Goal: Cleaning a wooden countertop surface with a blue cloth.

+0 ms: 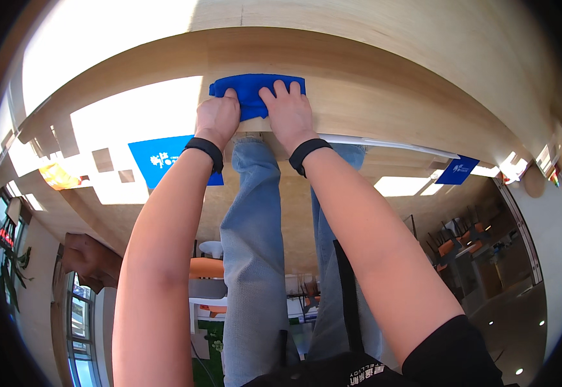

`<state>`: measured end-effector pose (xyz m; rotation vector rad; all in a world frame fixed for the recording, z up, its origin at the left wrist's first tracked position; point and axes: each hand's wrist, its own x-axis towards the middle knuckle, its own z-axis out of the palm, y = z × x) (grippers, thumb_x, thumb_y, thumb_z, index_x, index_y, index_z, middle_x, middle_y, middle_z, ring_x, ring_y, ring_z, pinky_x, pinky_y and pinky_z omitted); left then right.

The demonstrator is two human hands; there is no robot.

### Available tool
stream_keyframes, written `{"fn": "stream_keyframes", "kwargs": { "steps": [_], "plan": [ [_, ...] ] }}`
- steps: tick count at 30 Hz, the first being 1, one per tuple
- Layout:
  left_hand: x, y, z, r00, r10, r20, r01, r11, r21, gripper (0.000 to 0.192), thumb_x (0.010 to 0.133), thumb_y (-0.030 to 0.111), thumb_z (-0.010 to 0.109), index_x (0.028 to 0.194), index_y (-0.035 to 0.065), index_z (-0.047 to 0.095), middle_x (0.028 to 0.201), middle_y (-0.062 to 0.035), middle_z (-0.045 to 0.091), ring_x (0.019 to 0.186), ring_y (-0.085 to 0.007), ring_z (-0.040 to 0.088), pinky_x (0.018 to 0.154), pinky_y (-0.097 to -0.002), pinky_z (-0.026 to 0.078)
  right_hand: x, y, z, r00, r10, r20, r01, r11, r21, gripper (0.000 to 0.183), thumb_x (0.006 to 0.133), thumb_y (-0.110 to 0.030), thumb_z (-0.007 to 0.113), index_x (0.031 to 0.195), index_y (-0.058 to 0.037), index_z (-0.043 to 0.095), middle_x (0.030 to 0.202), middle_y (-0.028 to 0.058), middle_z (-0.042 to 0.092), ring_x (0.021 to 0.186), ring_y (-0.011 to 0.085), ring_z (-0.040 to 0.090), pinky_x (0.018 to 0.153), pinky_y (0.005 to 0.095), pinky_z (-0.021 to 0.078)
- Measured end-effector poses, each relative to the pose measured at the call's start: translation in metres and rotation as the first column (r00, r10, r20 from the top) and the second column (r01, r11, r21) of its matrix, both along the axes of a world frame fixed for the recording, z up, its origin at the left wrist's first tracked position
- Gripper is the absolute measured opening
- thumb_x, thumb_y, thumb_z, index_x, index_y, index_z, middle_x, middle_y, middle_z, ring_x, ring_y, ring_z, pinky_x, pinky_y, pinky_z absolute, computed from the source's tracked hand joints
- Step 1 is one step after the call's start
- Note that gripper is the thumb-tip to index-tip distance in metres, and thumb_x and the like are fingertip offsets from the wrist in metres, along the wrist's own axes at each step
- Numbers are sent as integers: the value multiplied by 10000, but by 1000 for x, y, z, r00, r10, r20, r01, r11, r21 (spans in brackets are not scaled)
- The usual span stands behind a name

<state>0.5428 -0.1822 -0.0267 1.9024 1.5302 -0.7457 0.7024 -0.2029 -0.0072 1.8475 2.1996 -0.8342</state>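
A folded blue cloth (pixel 249 89) lies on a pale wooden step-like surface (pixel 358 92) in front of me. My left hand (pixel 217 116) holds the near left part of the cloth, its thumb on top and its other fingers curled out of sight. My right hand (pixel 291 113) bears on the cloth's right side, with several fingertips bent into the fabric. Both hands are close together, and a dark band circles each wrist. What lies under the cloth is hidden.
Beyond the cloth rises a higher wooden level (pixel 310 14). A blue panel with white writing (pixel 169 157) is beside my left forearm; a similar blue panel (pixel 456 169) is farther right. A white strip (pixel 387 143) runs right of my wrist. Bright sunlight covers the left side.
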Motion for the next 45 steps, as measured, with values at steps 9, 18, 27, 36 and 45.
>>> {"fn": "stream_keyframes", "kwargs": {
  "steps": [9,18,27,36,45],
  "plan": [
    [-8,68,-9,995,-97,37,91,986,139,233,932,223,444,942,0,511,740,-192,678,674,-347,673,606,-447,546,-1,65,-21,1000,-9,-7,10,987,163,248,819,-148,549,1057,-177,612,1060,74,569,1043,287,526,813,409,473],
    [22,-5,11,998,63,-7,-63,992,-111,179,925,172,452,1007,49,553,863,-156,713,818,-321,701,682,-428,559,22,-2,-4,1000,4,20,-4,999,-32,219,836,-146,535,1037,-200,602,1064,59,549,1046,282,509,834,399,444],
    [39,40,2,999,18,45,-23,993,117,259,942,253,431,958,19,541,745,-185,681,704,-363,676,622,-456,547,51,54,-21,994,107,-24,-102,984,145,282,837,-152,520,1096,-208,616,1113,69,567,1070,286,521,865,408,450],
    [65,8,3,992,-114,62,111,992,55,204,894,212,498,861,31,585,741,-170,686,696,-329,686,595,-439,555,69,2,-7,999,-38,-10,38,999,-6,225,853,-157,520,1057,-190,609,1043,70,549,1018,264,510,835,400,440],
    [115,49,7,991,-115,63,110,990,83,189,904,173,462,951,26,571,811,-185,691,763,-348,683,657,-446,554,123,44,-13,998,-26,49,21,995,102,281,851,-166,511,1107,-211,617,1109,59,564,1082,264,517,874,391,449]
  ]
}}
